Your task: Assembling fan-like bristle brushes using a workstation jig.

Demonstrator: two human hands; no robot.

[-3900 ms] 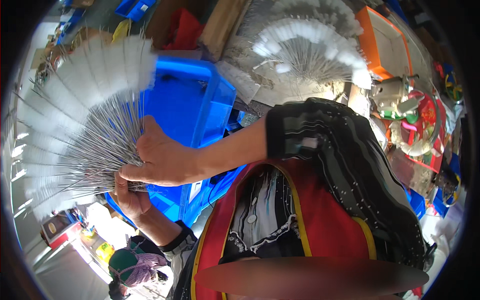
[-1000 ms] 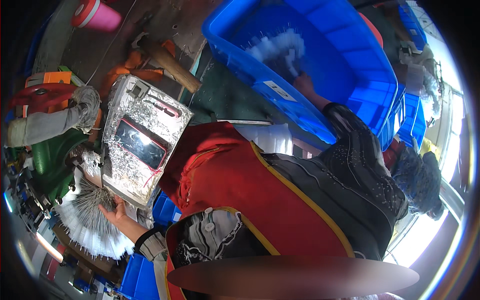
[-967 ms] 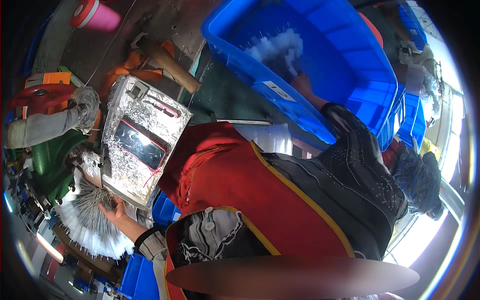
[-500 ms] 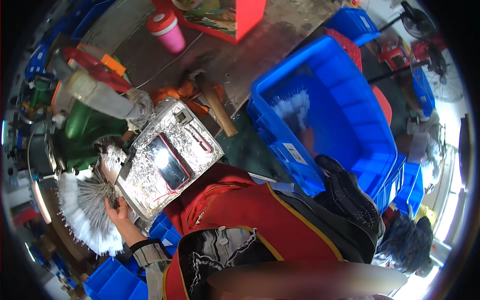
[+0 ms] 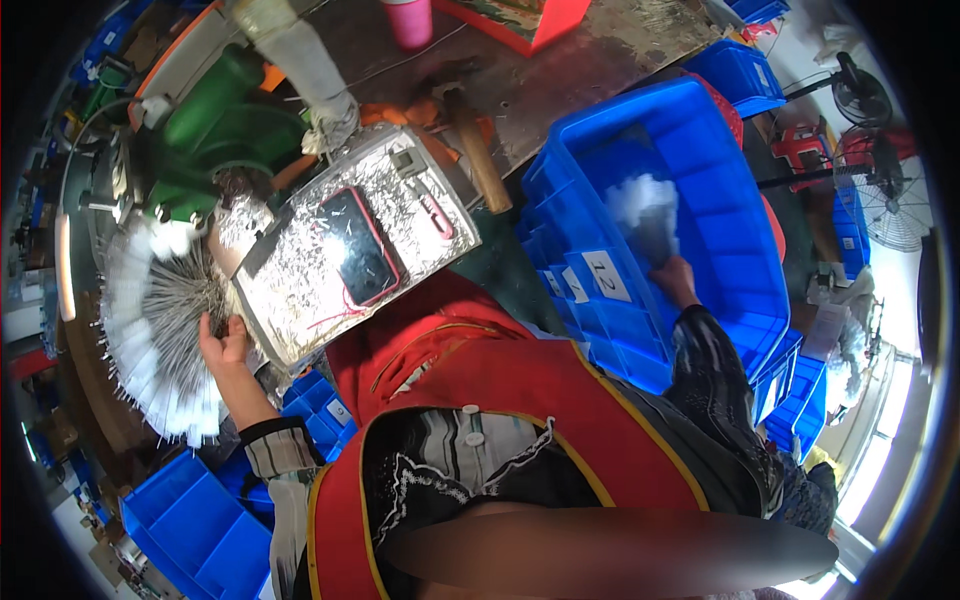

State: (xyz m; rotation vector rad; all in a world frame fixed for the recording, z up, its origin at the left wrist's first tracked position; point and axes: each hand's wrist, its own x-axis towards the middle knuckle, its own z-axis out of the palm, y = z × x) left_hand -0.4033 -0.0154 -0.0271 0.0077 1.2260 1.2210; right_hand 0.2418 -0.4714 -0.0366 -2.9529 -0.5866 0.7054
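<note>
My left hand [image 5: 228, 347] is at the near edge of a wide fan of thin grey strands with white tips [image 5: 160, 370]. Its fingers and thumb are apart, touching or just beside the strands; a firm grip does not show. The fan's narrow end lies by a foil-covered board [image 5: 285, 330] and a green machine [image 5: 240, 120]. To the right, my right hand [image 5: 677, 282] reaches inside a large blue bin [image 5: 715, 190]. Closed fingers there hold a smaller bundle of white-tipped strands [image 5: 645, 210], blurred at its tips.
A phone [image 5: 362, 250] and a small red-handled tool [image 5: 437, 217] lie on the foil board. Beyond it are a wooden-handled hammer [image 5: 482, 165] and a pink cup [image 5: 408, 22] on the bench. Blue divided bins [image 5: 200, 530] stand at lower left, a fan [image 5: 880, 185] at right.
The view has shifted, so the bench sits higher in the picture. My right hand, with the bundle, shows more plainly inside the bin. My left hand stays beside the fan of strands.
</note>
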